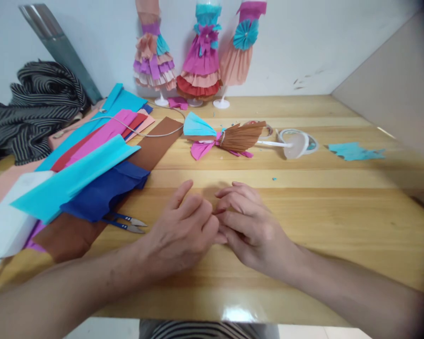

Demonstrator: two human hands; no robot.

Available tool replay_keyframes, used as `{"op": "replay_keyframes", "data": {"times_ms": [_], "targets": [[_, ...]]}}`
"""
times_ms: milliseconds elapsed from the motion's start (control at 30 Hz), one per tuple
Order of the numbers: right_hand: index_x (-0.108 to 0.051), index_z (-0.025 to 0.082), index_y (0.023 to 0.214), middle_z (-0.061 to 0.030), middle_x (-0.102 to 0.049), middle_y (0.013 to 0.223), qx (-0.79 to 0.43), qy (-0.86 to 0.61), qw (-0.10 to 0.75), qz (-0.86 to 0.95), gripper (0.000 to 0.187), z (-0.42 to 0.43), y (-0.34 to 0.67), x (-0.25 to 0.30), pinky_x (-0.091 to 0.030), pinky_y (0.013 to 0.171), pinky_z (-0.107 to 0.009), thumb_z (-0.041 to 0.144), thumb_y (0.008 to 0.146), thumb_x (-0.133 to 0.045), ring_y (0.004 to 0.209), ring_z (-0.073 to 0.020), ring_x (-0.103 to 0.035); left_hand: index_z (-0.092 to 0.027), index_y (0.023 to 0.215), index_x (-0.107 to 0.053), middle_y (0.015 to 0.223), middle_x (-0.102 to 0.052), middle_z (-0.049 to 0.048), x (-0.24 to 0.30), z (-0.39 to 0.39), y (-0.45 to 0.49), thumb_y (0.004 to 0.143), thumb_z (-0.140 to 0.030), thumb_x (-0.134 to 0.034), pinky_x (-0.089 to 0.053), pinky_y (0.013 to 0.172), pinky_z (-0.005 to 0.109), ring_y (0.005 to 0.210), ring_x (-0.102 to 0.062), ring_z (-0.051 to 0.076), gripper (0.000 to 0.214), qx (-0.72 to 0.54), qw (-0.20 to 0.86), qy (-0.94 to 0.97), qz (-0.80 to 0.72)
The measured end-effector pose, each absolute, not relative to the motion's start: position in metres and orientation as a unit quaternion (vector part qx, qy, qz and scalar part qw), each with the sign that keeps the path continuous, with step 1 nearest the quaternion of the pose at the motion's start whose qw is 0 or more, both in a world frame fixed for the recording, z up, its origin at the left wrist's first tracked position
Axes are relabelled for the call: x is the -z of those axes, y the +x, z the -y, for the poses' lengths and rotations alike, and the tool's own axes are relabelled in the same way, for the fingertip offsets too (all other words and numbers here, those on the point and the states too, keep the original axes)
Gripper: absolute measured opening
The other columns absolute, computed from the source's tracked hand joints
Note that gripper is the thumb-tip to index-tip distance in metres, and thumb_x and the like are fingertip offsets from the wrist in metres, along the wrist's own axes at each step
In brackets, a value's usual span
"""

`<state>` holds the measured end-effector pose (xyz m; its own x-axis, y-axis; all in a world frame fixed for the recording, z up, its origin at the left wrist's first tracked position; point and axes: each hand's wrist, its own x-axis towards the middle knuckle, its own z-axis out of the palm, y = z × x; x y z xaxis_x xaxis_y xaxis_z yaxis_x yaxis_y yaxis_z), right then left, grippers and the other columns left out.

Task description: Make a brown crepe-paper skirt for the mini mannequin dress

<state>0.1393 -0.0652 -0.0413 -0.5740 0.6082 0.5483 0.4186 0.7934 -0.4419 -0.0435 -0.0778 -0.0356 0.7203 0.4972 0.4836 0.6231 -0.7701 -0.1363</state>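
My left hand (189,228) and my right hand (256,226) meet over the front middle of the table, fingertips touching. Both have curled fingers in a pinch; whatever may be between them is hidden or too small to name. Beyond them lies a doll-sized crepe paper dress (242,136) on its side, with a brown pleated skirt, turquoise and magenta pieces and a white stand. Thread snips (127,222) with blue handles rest to the left of my left hand, partly beneath dark blue crepe paper (106,190).
Crepe paper sheets, among them a turquoise one (77,176), pile up on the left by a white box (31,207) and striped cloth (42,108). Three paper dresses on stands (201,61) line the wall. Clear tape (313,141) and a turquoise scrap (355,151) lie right.
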Motion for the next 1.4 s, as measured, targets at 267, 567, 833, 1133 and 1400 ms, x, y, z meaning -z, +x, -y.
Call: {"op": "replay_keyframes", "data": {"times_ms": [267, 567, 833, 1133, 1400], "targets": [[-0.060, 0.018, 0.069, -0.0042, -0.057, 0.074, -0.199, -0.282, 0.386, 0.856, 0.015, 0.064, 0.139, 0.040, -0.044, 0.089, -0.043, 0.007, 0.079, -0.056, 0.093, -0.0215, -0.056, -0.017, 0.073, -0.054, 0.066, -0.051, 0.0005, 0.032, 0.071, -0.051, 0.091, -0.028, -0.046, -0.036, 0.103, 0.047, 0.073, -0.043, 0.018, 0.022, 0.231, 0.143, -0.932, 0.240], [-0.061, 0.018, 0.071, -0.0033, -0.055, 0.073, -0.251, -0.280, 0.364, 0.852, 0.015, 0.060, 0.143, 0.040, -0.045, 0.088, -0.043, 0.007, 0.080, -0.057, 0.094, -0.0212, -0.055, -0.018, 0.066, -0.048, 0.060, -0.051, -0.0004, 0.045, 0.059, -0.055, 0.094, -0.021, -0.040, -0.043, 0.074, 0.029, 0.063, -0.043, 0.015, 0.029, 0.260, 0.062, -0.928, 0.258], [-0.061, 0.019, 0.073, -0.0049, -0.056, 0.076, -0.248, -0.308, 0.368, 0.841, 0.013, 0.052, 0.153, 0.045, -0.047, 0.084, -0.042, 0.007, 0.078, -0.059, 0.095, -0.0233, -0.056, -0.016, 0.068, -0.052, 0.061, -0.050, -0.0013, 0.028, 0.055, -0.075, 0.092, -0.026, -0.045, -0.036, 0.055, 0.023, 0.059, -0.046, 0.012, 0.027, 0.314, -0.149, -0.820, 0.455], [-0.060, 0.020, 0.077, -0.0054, -0.061, 0.077, -0.235, -0.300, 0.376, 0.845, 0.013, 0.051, 0.151, 0.045, -0.049, 0.083, -0.041, 0.008, 0.080, -0.057, 0.097, -0.0239, -0.058, -0.015, 0.095, -0.063, 0.065, -0.055, -0.0020, 0.030, 0.059, -0.077, 0.094, -0.037, -0.038, -0.038, 0.057, 0.023, 0.061, -0.050, 0.011, 0.033, 0.346, -0.353, -0.696, 0.521], [-0.062, 0.023, 0.085, -0.0036, -0.068, 0.086, -0.003, -0.296, 0.369, 0.881, 0.015, 0.052, 0.159, 0.042, -0.035, 0.099, -0.053, 0.009, 0.081, -0.060, 0.101, -0.0242, -0.060, -0.013, 0.065, -0.057, 0.059, -0.060, 0.0035, 0.024, 0.067, -0.072, 0.090, -0.055, -0.036, -0.043, 0.053, 0.024, 0.054, -0.055, 0.013, 0.053, 0.323, -0.537, -0.575, 0.526]]}}
